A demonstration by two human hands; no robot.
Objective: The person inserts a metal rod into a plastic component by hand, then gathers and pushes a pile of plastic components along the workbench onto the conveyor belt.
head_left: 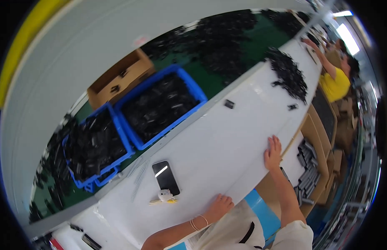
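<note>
My left hand [220,207] rests at the near edge of the long white table [210,154], fingers slightly bent, with nothing visible in it. Farther right, my right hand [272,153] lies on the tabletop by its edge, fingers stretched out and holding nothing. A dark phone [166,176] lies to the left of my left hand, with a small white and yellow plush charm [164,195] at its near end. Several thin metal rods [139,173] lie left of the phone. One small black part [229,104] sits alone toward the far edge.
Two blue crates [189,77] [129,146] of black parts and a cardboard box [114,83] stand beyond the table. A heap of black parts [287,73] covers its far right. Grey tubular pieces [308,175] fill a carton at right. A person in yellow [336,85] works farther along.
</note>
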